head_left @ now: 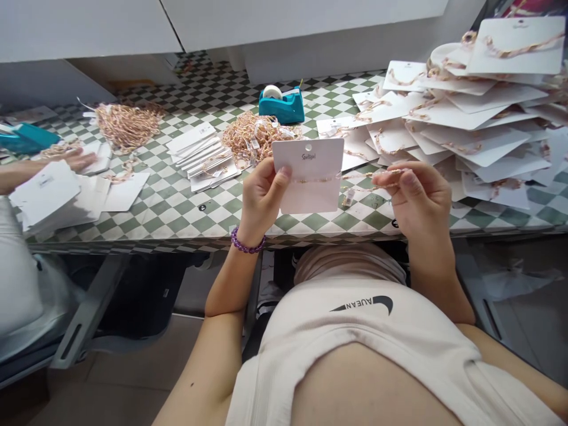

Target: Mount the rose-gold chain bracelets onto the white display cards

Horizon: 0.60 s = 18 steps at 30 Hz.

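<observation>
My left hand (265, 198) pinches the left edge of a white jewelry card (309, 198), held upright with its printed name and hang hole at the top. Across the card's front runs a pink and gold beaded necklace (355, 176), whose strands stretch out past the right edge. The far end of those strands is pinched in my right hand (419, 195), between thumb and fingers. A small tag (348, 197) dangles from the lower strand. Just behind the card lies a heap of similar beaded strands (251, 135).
A teal tape dispenser (284, 106) stands behind the heap. Carded necklaces (474, 112) are piled high at right. Left of the heap is a stack of white cards (202, 151). Farther left, another person's hand (73, 163) rests by more cards and a beaded bundle (128, 125).
</observation>
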Each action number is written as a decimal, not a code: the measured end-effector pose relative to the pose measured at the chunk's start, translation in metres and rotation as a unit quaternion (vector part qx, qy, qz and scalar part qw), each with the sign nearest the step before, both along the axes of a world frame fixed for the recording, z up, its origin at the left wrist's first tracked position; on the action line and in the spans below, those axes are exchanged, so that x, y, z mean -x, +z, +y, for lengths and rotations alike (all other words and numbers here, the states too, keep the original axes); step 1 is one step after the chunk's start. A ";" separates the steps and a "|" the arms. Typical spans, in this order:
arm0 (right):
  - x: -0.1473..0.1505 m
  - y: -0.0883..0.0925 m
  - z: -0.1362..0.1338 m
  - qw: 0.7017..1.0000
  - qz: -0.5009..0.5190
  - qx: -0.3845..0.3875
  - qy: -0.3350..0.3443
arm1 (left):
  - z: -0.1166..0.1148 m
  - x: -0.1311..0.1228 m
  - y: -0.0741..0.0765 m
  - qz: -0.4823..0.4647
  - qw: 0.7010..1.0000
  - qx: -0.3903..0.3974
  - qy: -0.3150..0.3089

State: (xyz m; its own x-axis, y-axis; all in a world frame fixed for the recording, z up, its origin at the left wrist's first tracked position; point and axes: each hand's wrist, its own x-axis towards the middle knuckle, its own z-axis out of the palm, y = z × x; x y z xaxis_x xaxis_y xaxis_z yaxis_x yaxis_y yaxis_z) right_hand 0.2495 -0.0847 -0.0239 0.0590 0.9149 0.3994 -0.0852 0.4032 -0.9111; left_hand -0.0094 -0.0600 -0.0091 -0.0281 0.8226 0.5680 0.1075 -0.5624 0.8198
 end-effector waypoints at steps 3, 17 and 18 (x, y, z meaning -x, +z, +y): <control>0.002 0.002 -0.002 0.997 0.064 0.031 0.038 | -0.002 -0.003 -0.001 0.019 1.000 -0.002 -0.018; -0.009 0.021 -0.017 0.874 -0.450 -0.021 0.184 | -0.003 -0.003 -0.002 0.059 0.997 -0.050 -0.031; -0.009 0.022 -0.018 0.865 -0.470 -0.036 0.174 | -0.003 -0.003 -0.002 0.057 0.997 -0.048 -0.028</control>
